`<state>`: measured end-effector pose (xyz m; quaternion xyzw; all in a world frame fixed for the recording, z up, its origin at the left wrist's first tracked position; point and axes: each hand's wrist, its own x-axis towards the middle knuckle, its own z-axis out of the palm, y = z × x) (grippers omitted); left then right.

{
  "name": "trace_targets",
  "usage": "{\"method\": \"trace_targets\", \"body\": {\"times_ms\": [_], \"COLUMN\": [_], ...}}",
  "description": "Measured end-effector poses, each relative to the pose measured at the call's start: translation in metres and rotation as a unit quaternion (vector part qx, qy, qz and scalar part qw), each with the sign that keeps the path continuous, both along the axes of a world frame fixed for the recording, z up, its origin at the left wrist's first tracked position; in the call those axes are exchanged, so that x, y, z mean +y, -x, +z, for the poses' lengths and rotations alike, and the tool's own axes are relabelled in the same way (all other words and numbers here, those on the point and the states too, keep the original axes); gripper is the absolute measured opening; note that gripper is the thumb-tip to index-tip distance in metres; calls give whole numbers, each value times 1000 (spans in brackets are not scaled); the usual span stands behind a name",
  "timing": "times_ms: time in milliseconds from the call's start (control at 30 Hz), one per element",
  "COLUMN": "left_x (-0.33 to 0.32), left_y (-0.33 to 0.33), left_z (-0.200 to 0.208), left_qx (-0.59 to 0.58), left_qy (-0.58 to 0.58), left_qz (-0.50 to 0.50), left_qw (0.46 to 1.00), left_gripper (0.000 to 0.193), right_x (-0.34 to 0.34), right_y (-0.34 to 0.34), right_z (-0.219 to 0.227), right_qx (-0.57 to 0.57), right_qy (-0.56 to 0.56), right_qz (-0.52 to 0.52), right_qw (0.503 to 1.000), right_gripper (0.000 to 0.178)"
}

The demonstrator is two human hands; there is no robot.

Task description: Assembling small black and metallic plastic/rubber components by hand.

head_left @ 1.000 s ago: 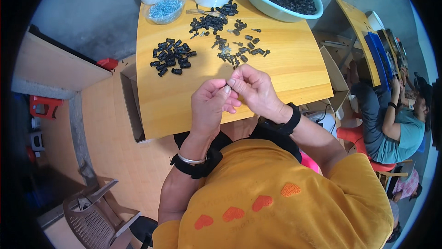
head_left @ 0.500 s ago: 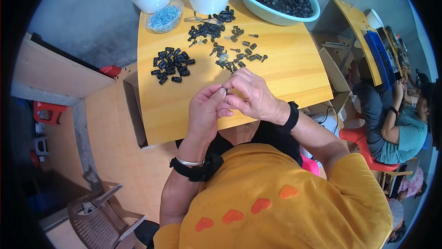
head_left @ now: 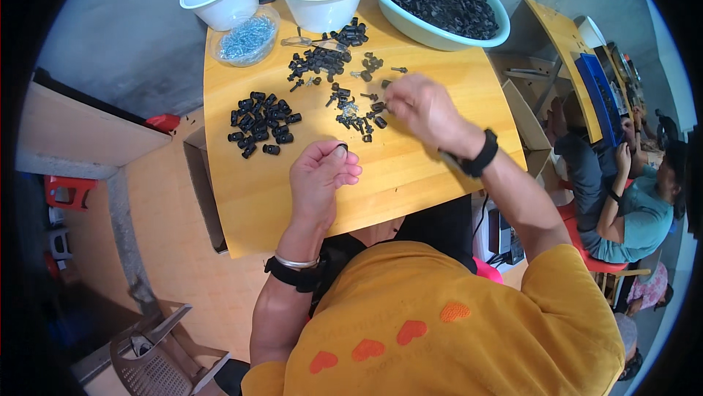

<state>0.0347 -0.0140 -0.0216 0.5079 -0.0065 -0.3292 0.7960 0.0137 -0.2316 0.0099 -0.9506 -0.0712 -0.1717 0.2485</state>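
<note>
Left hand (head_left: 318, 175): pinches small black part (head_left: 342, 147)
Right hand (head_left: 427, 112): blurred; its grip I cannot tell
Loose cylinder (head_left: 380, 122): forward-right of left hand; right hand nearer

Over a wooden table (head_left: 271, 198), the left hand (head_left: 316, 178) pinches a small black part (head_left: 342, 146); the blurred right hand (head_left: 426, 112) is beside black cylinders (head_left: 380, 122).

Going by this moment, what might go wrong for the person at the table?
1. The left hand pinches a small black part at the fingertips, so it might slip and drop.
2. The right hand, blurred, is low beside loose black parts; it could knock some out of place.
3. The clear tub of silver pieces stands near the left edge of the table; a bump might spill it.
</note>
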Motion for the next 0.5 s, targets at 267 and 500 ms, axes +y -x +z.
{"method": "trace_targets", "body": {"times_ms": [267,500], "left_x": [-5,-3], "left_y": [-2,-4], "left_z": [0,-3], "left_qx": [39,15], "left_qy": [-19,-10], "left_qz": [-11,-17], "left_qw": [999,1000], "left_gripper": [12,12], "right_x": [-46,-30], "right_y": [-73,-95], "right_z": [-9,-9], "right_qx": [4,76], "right_qy": [95,136], "right_qz": [-27,-5], "right_qw": [995,988], "right_gripper": [7,7]}}
